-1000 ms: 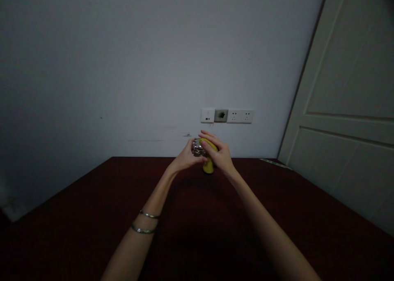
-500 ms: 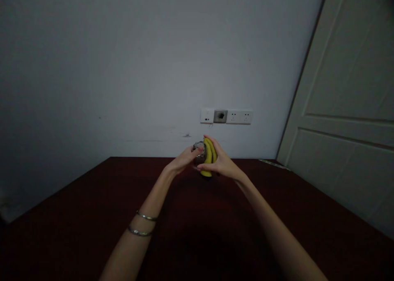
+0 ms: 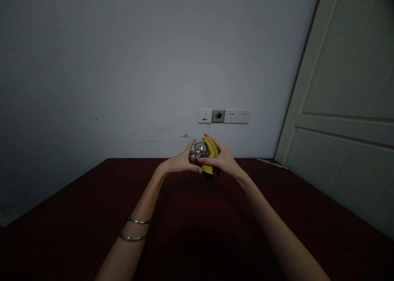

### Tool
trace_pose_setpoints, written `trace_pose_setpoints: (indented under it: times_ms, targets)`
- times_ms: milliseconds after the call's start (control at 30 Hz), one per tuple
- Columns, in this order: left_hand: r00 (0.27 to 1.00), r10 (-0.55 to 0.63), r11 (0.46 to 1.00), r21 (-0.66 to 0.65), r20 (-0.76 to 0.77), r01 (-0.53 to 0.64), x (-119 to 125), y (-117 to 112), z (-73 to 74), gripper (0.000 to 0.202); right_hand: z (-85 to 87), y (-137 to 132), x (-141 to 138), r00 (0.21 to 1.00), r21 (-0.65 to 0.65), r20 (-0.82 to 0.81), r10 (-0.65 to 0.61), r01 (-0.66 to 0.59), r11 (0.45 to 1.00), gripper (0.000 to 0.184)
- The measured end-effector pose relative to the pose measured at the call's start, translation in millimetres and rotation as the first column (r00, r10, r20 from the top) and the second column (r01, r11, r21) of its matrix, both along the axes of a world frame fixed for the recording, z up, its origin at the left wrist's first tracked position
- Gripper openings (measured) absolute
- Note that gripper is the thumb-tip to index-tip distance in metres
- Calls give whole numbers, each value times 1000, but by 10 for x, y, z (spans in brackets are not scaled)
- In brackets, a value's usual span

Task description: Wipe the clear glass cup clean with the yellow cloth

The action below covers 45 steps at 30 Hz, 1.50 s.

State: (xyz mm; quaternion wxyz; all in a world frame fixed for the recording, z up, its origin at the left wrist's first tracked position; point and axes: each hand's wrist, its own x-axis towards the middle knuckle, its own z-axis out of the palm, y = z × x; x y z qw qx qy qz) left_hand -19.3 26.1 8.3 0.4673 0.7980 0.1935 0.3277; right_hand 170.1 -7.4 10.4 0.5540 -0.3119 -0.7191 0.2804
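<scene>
Just spread open with left hand [image 3: 179, 163] at nine o'clock of the shiny object [image 3: 201, 149], perhaps touching; gripping yellow banana bunch [image 3: 212, 148] at its three o'clock with right hand [image 3: 225, 160], leaving support there.

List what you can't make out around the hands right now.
All in the head view:
Right side of the bananas: covered by the right hand.
Right edge of the shiny object: hidden by the bananas.
Whether it is glass or metal: too small and dim.
Whether the left hand touches it: too small and dim.
Elbow ends of the forearms: cut off by the bottom edge.
</scene>
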Motion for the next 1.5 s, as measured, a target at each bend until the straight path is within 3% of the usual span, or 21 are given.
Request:
trace_pose_setpoints:
  times_ms: [100,267,367,500,733,833,1033,1233,1367,1500]
  targets:
    - [992,125,986,117,-32,-121,50,-25,41,130,-1,8,-31,999,-46,-42,2,-4,999,89]
    - [997,68,996,64,34,-70,69,-33,45,113,-17,-44,-68,999,-7,24,43,-43,999,86]
    - [993,93,994,58,72,-98,60,-38,43,109,-23,-67,-80,998,52,58,32,-36,998,86]
    - [978,162,981,89,134,-175,71,-65,63,107,3,-98,-131,1000,171,17,-12,9,985,64]
    - [946,204,964,116,251,-238,74,-75,110,88,45,-242,-268,996,407,-64,-55,76,910,30]
    - [950,210,949,188,230,-255,64,-91,127,87,20,-187,-257,990,381,-137,-38,88,920,27]
    - [967,240,932,261,81,-253,52,-140,138,90,-43,-3,-201,958,196,-284,-36,95,976,32]
    - [964,265,882,393,38,-258,23,-113,124,84,-35,-101,-207,984,329,-171,-44,99,939,21]
    - [961,270,898,345,56,-272,66,-122,107,83,-30,-89,-190,985,370,-170,-43,104,923,19]
    - [974,197,949,228,115,-219,128,-143,85,86,-46,-12,-192,952,237,-296,-72,147,960,26]
